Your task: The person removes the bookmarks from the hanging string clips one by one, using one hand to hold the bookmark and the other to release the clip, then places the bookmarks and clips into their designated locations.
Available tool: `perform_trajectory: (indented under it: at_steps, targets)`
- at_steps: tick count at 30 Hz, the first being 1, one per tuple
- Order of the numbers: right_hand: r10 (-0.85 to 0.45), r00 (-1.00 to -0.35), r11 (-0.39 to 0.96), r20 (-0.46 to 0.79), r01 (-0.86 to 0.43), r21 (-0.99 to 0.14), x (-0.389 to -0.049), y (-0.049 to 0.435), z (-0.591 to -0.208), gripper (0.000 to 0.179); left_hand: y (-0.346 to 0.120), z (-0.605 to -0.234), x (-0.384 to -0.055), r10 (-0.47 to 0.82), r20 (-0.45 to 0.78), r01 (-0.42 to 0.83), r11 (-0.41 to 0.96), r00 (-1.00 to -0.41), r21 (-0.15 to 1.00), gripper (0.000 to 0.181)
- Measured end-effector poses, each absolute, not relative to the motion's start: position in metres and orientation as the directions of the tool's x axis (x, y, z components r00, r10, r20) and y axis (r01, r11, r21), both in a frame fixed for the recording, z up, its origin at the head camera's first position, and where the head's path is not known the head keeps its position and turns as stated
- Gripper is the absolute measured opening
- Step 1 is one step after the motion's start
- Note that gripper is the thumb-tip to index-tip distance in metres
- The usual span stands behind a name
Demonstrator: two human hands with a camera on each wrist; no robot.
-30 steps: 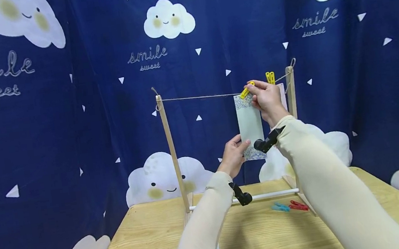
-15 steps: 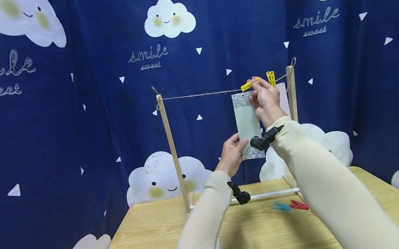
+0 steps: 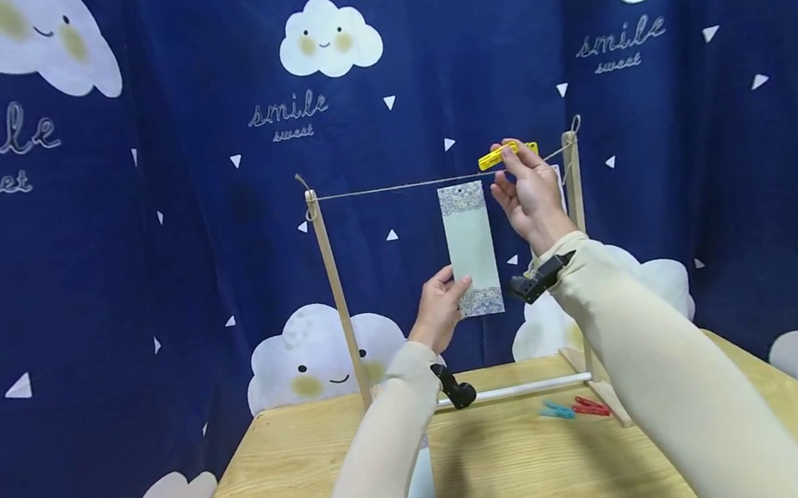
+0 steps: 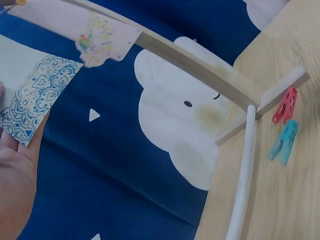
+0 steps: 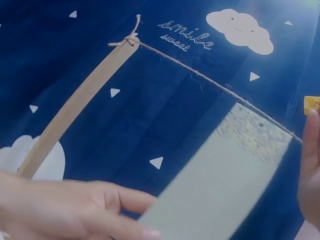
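My left hand [image 3: 439,308] holds a pale green card [image 3: 470,244] by its lower left edge, thumb in front and fingers behind. Lacy patterned bands cross both ends, and a small hole shows near the top. The card stands upright with its top edge just under the string [image 3: 391,188]. Up at the string, to the right of the card, my right hand [image 3: 535,193] pinches a yellow clothespin [image 3: 489,160] between thumb and forefinger. In the right wrist view only an end of that clothespin [image 5: 312,105] shows, at the right edge.
Two wooden posts [image 3: 334,283] carry the string, with a white rod [image 3: 531,388] low between them. A pinkish floral card [image 4: 107,37] hangs near the right post. Blue [image 3: 556,410] and red clothespins [image 3: 590,406] lie on the table; another patterned card [image 3: 420,490] lies by my left sleeve.
The yellow clothespin has come off the card's top and risen above the string in my right hand. My left hand has moved the card leftward, away from the right hand.
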State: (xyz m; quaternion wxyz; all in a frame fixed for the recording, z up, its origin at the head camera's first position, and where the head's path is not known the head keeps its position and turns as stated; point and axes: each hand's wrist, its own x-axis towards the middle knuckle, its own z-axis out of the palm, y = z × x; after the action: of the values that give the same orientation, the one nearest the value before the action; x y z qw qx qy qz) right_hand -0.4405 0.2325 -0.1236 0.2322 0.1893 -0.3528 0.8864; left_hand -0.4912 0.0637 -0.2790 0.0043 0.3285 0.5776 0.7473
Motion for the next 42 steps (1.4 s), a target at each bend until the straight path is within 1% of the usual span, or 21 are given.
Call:
perform_trajectory:
  at_steps: [3,7,11,15,20,29,34,38,42]
  targets:
    - [0.239,-0.819,-0.65,0.521,-0.533,-0.541,-0.438,0.235,-0.126,0.038,0.057,-0.279,-0.49,0.378,0.482,0.382,-0.31,-0.791,0.871,0.035]
    - [0.179,-0.82,-0.662,0.544,-0.509,-0.549,-0.436,0.239,-0.13,0.031,0.051,-0.28,-0.487,0.374,0.474,0.388,-0.284,-0.797,0.877,0.035]
    - [0.128,-0.815,-0.636,0.564,-0.504,-0.584,-0.432,0.242,-0.131,0.027,0.045,-0.281,-0.484,0.386,0.473,0.392,-0.273,-0.792,0.879,0.035]
    - [0.089,-0.806,-0.603,0.585,-0.511,-0.612,-0.427,0.245,-0.134,0.033,0.039,-0.283,-0.483,0.392,0.482,0.398,-0.278,-0.784,0.874,0.036]
    - [0.045,-0.798,-0.593,0.601,-0.506,-0.627,-0.422,0.249,-0.137,0.035,0.032,-0.286,-0.481,0.383,0.495,0.417,-0.271,-0.78,0.868,0.036]
    - [0.009,-0.79,-0.538,0.614,-0.521,-0.662,-0.415,0.252,-0.148,0.047,0.018,-0.294,-0.478,0.372,0.502,0.417,-0.288,-0.781,0.862,0.035]
    - [-0.013,-0.788,-0.519,0.616,-0.521,-0.678,-0.413,0.252,-0.156,0.048,0.006,-0.3,-0.473,0.354,0.503,0.432,-0.264,-0.788,0.862,0.034]
    - [-0.022,-0.799,-0.482,0.601,-0.518,-0.707,-0.409,0.254,-0.163,0.046,-0.002,-0.308,-0.47,0.353,0.496,0.432,-0.248,-0.793,0.867,0.034]
    - [-0.042,-0.81,-0.461,0.585,-0.504,-0.73,-0.407,0.254,-0.173,0.05,-0.01,-0.317,-0.464,0.354,0.491,0.435,-0.231,-0.796,0.871,0.035]
